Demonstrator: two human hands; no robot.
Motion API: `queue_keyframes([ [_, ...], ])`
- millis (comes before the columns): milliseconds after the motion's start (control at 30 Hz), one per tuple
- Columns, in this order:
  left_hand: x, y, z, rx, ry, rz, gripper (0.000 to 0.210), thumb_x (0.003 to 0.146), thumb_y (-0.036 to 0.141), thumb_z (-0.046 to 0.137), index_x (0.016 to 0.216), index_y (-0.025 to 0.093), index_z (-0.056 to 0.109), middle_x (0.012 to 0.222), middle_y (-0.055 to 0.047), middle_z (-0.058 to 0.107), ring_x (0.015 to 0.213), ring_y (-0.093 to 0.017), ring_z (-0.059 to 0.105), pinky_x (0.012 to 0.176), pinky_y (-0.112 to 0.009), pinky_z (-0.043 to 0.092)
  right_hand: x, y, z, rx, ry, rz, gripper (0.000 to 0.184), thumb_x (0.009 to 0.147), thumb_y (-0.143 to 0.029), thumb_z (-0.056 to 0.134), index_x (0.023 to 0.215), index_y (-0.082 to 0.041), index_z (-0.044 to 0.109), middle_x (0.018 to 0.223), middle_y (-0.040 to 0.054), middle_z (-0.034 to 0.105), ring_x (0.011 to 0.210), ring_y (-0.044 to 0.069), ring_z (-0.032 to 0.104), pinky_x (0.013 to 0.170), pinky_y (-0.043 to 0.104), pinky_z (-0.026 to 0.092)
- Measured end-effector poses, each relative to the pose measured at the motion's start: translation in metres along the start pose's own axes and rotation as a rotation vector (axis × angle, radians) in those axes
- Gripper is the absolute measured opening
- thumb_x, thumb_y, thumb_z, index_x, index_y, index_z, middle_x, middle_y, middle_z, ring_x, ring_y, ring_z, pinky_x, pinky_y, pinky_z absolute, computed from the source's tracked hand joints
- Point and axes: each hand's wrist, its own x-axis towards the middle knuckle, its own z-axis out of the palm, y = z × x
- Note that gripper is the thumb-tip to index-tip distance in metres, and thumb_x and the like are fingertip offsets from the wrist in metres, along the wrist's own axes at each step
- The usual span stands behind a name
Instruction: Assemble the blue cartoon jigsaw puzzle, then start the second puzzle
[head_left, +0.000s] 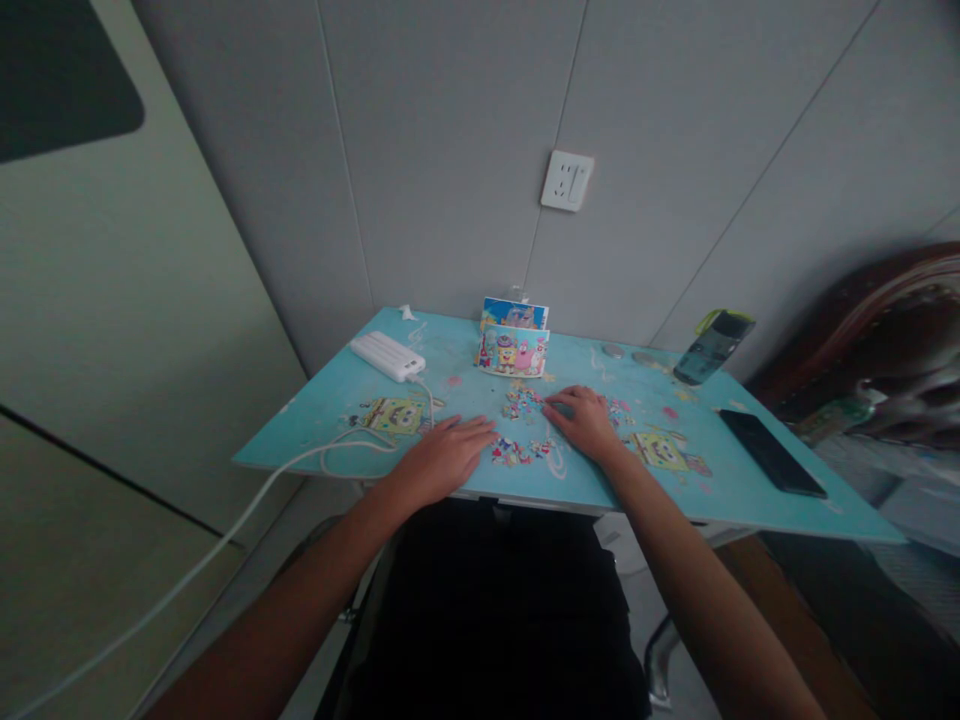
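Observation:
My left hand (450,455) lies flat on the light blue table (300,430), its fingers stretched out toward a pile of small colourful jigsaw pieces (517,452). Further right, my right hand (581,418) rests with bent fingers beside a second cluster of jigsaw pieces (523,402). Its fingertips are near that cluster; whether a piece is under them is too small to tell. More pieces (619,411) show just past the right hand. Behind them a cartoon picture card (514,352) stands upright, with another picture card (517,314) at its back.
A white power bank (388,355) with a white cable (255,500) sits on the left. At the right are a black phone or tablet (772,452) and a dark water bottle (712,347). Behind the table is a grey wall (450,150) with a white socket (568,181).

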Motion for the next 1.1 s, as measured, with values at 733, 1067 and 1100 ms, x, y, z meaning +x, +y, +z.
queue_keyframes([
  [733,-0.0005,-0.0015,0.0011,-0.005,0.006,0.007,0.045,0.097,0.015,0.043,0.140,0.026,0.056,0.152,-0.005,0.052,0.143,-0.019,0.045,0.119,-0.045,0.031,0.0002,0.0063,-0.0028,0.105,0.000,0.018,0.024,0.093,-0.047,0.064,0.099,-0.029,0.079,0.107,0.0077,0.073,0.105,0.029,0.061,0.097,0.048,0.041],
  [1067,-0.0007,0.0002,-0.0003,-0.016,0.009,0.002,0.044,0.099,0.016,0.042,0.139,0.025,0.058,0.151,-0.005,0.053,0.143,-0.020,0.046,0.119,-0.046,0.031,0.0028,0.0036,-0.0061,0.354,0.043,0.110,0.036,0.097,-0.045,0.053,0.105,-0.020,0.077,0.099,0.0086,0.078,0.086,0.025,0.069,0.082,0.039,0.052],
  [1100,-0.0007,-0.0001,-0.0001,-0.017,0.009,0.003,0.044,0.099,0.016,0.041,0.139,0.026,0.058,0.151,-0.005,0.053,0.143,-0.020,0.046,0.119,-0.046,0.031,0.0029,0.0026,-0.0065,0.380,0.040,0.120,0.037,0.097,-0.046,0.052,0.106,-0.020,0.077,0.099,0.0081,0.078,0.085,0.024,0.069,0.081,0.038,0.053],
])
